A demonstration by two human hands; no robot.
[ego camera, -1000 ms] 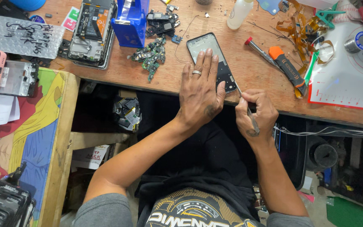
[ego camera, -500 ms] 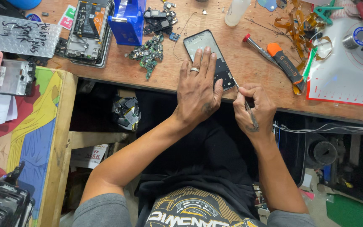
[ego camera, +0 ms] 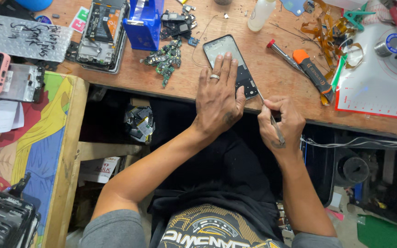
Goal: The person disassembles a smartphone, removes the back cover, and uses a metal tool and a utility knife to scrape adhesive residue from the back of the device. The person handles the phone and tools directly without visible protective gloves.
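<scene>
A black phone (ego camera: 224, 50) lies flat on the wooden workbench (ego camera: 272, 78), near its front edge. My left hand (ego camera: 219, 96), a ring on one finger, presses flat on the phone's lower half with fingers spread. My right hand (ego camera: 281, 124) sits just right of the phone at the bench edge and pinches thin metal tweezers (ego camera: 272, 119). Their tip points at the phone's lower right corner.
An orange-handled screwdriver (ego camera: 313, 73) and a red-tipped one (ego camera: 283, 54) lie right of the phone. Green circuit parts (ego camera: 164, 59), a blue box (ego camera: 145, 20), an opened phone (ego camera: 102, 34), a white bottle (ego camera: 260, 14), orange ribbon cables (ego camera: 327, 32) and a white mat (ego camera: 382, 82) crowd the bench.
The hands stay on the phone and tweezers; the view has shifted slightly, and my right hand has edged a little closer to the phone's corner.
</scene>
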